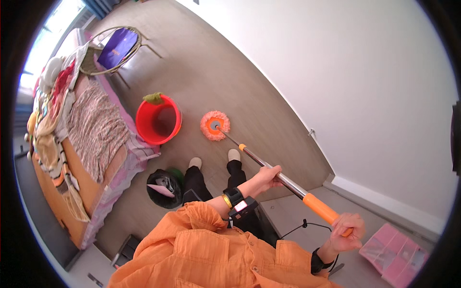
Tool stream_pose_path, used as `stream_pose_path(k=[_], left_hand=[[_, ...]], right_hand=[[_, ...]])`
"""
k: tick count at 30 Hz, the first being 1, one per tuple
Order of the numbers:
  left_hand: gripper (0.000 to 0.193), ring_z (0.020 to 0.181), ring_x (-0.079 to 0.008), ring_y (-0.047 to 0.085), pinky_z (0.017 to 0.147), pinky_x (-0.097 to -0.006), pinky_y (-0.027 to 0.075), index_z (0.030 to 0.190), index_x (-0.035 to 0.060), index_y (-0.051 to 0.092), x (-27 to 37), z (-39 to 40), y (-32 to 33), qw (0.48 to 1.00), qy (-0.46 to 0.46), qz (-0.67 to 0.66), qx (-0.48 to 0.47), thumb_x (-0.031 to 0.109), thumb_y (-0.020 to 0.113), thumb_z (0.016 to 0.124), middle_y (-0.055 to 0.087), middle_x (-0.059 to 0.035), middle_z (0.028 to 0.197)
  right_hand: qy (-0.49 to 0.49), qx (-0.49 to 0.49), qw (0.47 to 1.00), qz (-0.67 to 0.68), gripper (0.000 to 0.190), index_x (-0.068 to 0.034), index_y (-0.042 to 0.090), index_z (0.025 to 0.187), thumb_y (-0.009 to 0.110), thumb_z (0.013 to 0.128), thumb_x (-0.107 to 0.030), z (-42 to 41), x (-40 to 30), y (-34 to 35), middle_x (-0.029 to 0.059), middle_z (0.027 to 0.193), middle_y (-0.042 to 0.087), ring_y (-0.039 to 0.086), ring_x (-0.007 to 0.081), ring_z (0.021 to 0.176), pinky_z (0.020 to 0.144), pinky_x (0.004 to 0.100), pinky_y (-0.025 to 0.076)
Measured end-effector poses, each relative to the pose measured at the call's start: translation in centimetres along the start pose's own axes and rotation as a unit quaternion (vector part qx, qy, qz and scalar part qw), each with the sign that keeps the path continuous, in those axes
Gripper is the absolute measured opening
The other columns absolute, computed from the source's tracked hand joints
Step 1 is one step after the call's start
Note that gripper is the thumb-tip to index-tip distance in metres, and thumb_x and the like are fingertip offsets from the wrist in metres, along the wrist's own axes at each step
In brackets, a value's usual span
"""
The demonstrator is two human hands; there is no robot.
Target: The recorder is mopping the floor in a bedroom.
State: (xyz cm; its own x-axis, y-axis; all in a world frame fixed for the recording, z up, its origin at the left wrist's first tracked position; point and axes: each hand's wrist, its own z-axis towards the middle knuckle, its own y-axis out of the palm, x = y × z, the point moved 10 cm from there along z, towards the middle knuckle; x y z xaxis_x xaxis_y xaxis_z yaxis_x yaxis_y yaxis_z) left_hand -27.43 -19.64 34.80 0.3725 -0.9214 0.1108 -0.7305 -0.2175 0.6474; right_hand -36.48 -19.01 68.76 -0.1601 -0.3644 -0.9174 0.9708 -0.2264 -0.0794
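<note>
My left hand (268, 178) is wrapped around the metal pole (290, 184) of a mop, partway along its length. Farther up, my right hand (348, 230) grips the top end of the orange handle (320, 208). The pole slants down and away to a round mop head (215, 125) with coral chenille pile and an orange-and-grey centre, resting on the floor. Left of the mop head stands a red bucket (158, 119). A green cloth (153, 98) hangs over its far rim. Its inside is dark, so what it holds cannot be told.
A lined trash bin (164, 189) stands left of my feet. The bed (97, 180) with clothes piled on it runs along the left. Beyond is a round-framed chair (138, 45) holding a purple bag (118, 47). A white wall (345, 90) and a pink divided container (394, 253) are on the right.
</note>
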Motion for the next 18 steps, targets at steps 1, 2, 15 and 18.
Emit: stream_pose_path(k=[1,2,15,18], left_hand=[[0.017,0.066,-0.0214,0.061,0.059,-0.0309,0.055,0.082,-0.0026,0.044,-0.1,0.0,-0.2,1.000,-0.009,0.008,-0.009,0.013,0.050,0.079,0.055,-0.0107,0.076],[0.017,0.063,-0.0213,0.061,0.057,-0.0304,0.055,0.080,-0.0025,0.045,-0.4,0.2,-0.2,0.999,-0.018,0.033,-0.030,0.013,0.051,0.079,0.055,-0.0101,0.073],[0.019,0.060,-0.0233,0.060,0.054,-0.0370,0.055,0.078,-0.0041,0.049,-7.9,2.2,-0.9,0.935,-0.144,0.300,-0.121,0.014,0.053,0.076,0.056,-0.0113,0.072],[0.022,0.062,-0.0262,0.061,0.054,-0.0393,0.055,0.084,-0.0053,0.045,-10.0,2.0,0.1,0.930,-0.146,0.331,-0.071,0.014,0.052,0.076,0.056,-0.0147,0.074]], right_hand=[[0.018,0.047,0.997,-0.058,0.063,-0.002,0.051,0.068,0.044,0.079,-0.063,-1.2,-0.3,-0.5,-0.0003,0.050,0.044,0.045,0.0080,0.037,0.044,0.0250,0.048],[0.035,0.096,0.988,-0.116,0.063,-0.002,0.051,0.067,0.043,0.080,-0.063,-2.4,-0.7,-1.0,-0.0001,0.049,0.043,0.044,0.0080,0.037,0.049,0.0281,0.051],[0.158,0.360,0.877,-0.278,0.016,0.000,0.054,0.064,0.043,0.076,0.003,-17.2,-2.6,2.7,0.0037,0.050,0.045,0.045,0.0093,0.044,0.079,0.0419,0.050],[0.163,0.415,0.836,-0.320,0.018,0.002,0.053,0.069,0.043,0.084,-0.003,-19.5,-3.2,0.7,0.0012,0.050,0.041,0.038,0.0064,0.042,0.071,0.0332,0.051]])
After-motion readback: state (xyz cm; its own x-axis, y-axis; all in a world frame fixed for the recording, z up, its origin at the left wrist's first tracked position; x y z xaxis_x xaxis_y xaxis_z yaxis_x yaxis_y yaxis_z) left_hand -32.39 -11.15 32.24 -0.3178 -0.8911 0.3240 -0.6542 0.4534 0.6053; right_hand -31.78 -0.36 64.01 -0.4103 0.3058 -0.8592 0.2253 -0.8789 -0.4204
